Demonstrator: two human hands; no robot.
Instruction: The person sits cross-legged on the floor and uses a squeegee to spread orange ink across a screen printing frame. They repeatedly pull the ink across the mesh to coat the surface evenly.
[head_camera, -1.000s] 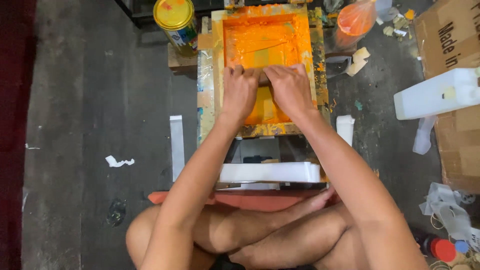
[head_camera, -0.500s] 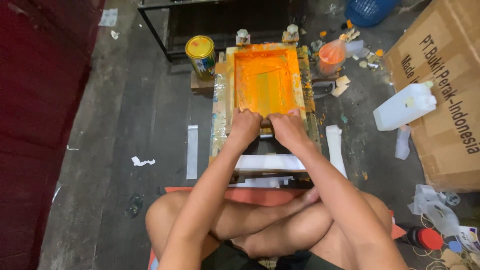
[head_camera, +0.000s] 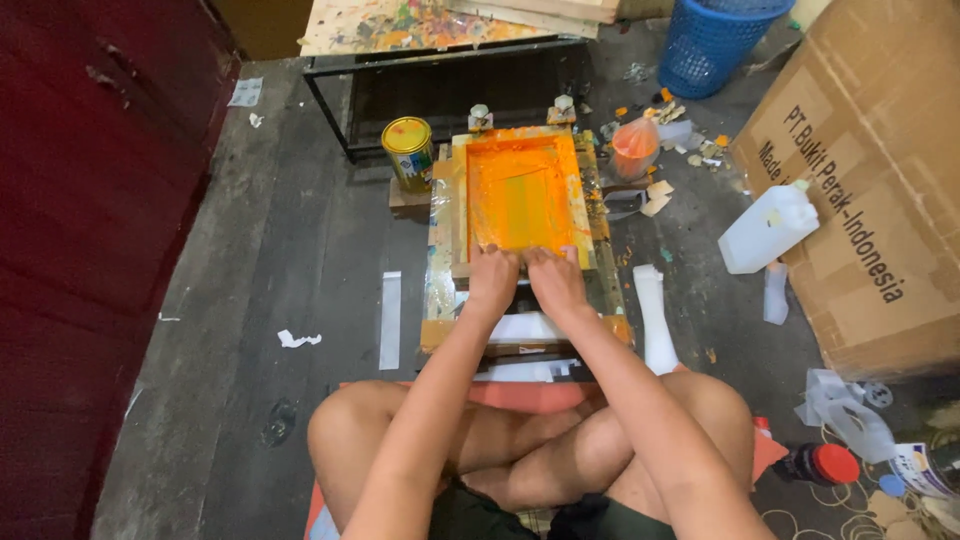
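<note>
Left hand (head_camera: 492, 275) and right hand (head_camera: 553, 277) side by side, apparently gripping a squeegee at the near edge of the orange-inked screen frame (head_camera: 520, 195) stretching just beyond.

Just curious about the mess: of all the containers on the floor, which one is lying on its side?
The white plastic jug to the right of the frame, resting against the cardboard box. The yellow-lidded tin and blue basket stand upright.

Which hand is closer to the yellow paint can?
Left. The left hand presses the near edge of the orange screen frame on the side where the yellow paint can stands. The right hand would probably have to cross over it.
</note>
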